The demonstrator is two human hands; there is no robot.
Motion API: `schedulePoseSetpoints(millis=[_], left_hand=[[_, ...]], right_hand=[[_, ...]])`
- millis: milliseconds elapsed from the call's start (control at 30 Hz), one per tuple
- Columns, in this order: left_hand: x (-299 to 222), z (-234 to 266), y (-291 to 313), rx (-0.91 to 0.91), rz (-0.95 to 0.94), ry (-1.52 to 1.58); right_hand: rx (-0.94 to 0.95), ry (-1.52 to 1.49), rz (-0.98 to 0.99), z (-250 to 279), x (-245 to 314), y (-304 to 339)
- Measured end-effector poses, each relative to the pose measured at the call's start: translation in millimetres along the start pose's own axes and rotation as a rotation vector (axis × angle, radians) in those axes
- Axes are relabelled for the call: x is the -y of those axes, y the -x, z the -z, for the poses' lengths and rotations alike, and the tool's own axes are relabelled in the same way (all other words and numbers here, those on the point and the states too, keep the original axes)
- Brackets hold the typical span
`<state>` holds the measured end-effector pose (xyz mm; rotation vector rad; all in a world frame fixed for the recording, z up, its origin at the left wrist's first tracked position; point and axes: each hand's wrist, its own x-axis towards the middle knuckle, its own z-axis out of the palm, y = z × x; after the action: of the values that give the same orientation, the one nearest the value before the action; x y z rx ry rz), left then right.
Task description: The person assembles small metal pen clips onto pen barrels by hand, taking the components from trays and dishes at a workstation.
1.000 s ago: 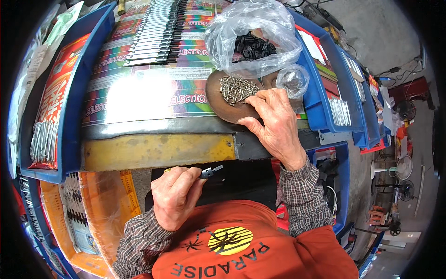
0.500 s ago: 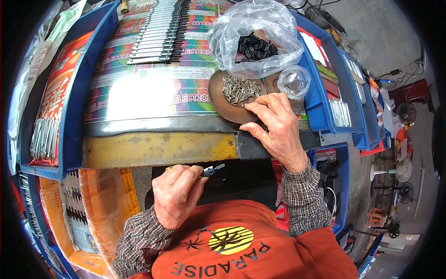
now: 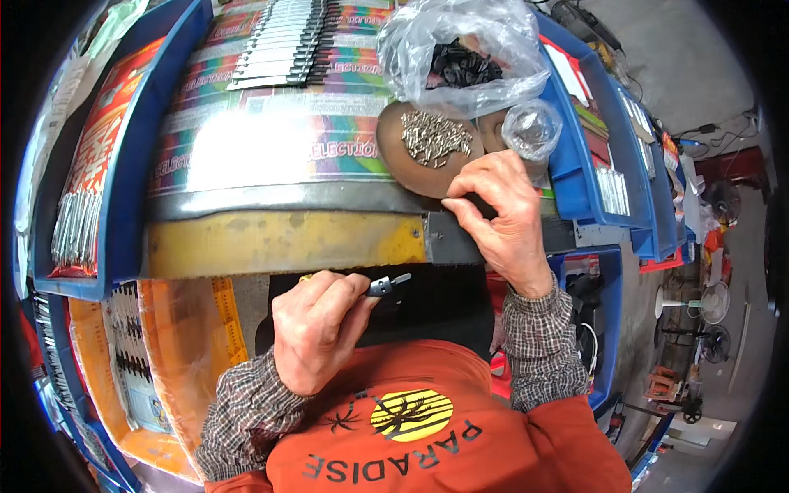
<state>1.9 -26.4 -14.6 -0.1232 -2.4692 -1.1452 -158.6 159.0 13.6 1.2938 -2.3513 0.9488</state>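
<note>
My left hand (image 3: 316, 333) is closed around a small tool-like metal piece (image 3: 389, 285) in front of the bench edge. Its dark grey body has little holes, and a thin silver tip points right; the rest is hidden in my fist. At the near rim of a brown round dish (image 3: 393, 164), my right hand (image 3: 508, 220) has thumb and forefinger pinched together. Whatever sits between those fingertips is too small to make out. A heap of small metal rivets (image 3: 431, 138) lies in the dish, just beyond my right fingers.
Behind the dish stands a clear plastic bag (image 3: 514, 82) of black parts (image 3: 467, 64). A row of finished-looking metal strips (image 3: 275, 49) lies on the far bench. Blue bins flank both sides, the left bin (image 3: 123, 205) holding metal pieces. A yellow strip (image 3: 288, 242) edges the bench.
My right hand has drawn its thumb and forefinger together at the dish's near rim. My left hand has risen slightly toward the bench edge with the metal piece. The view has shifted a little.
</note>
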Motion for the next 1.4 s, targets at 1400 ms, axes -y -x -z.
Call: schedulePoseSetpoints(millis=[1400], left_hand=[[-17,-7,12,0.034,-0.109,-0.111]], right_hand=[[0.056,-0.141,0.146,-18,68,57]])
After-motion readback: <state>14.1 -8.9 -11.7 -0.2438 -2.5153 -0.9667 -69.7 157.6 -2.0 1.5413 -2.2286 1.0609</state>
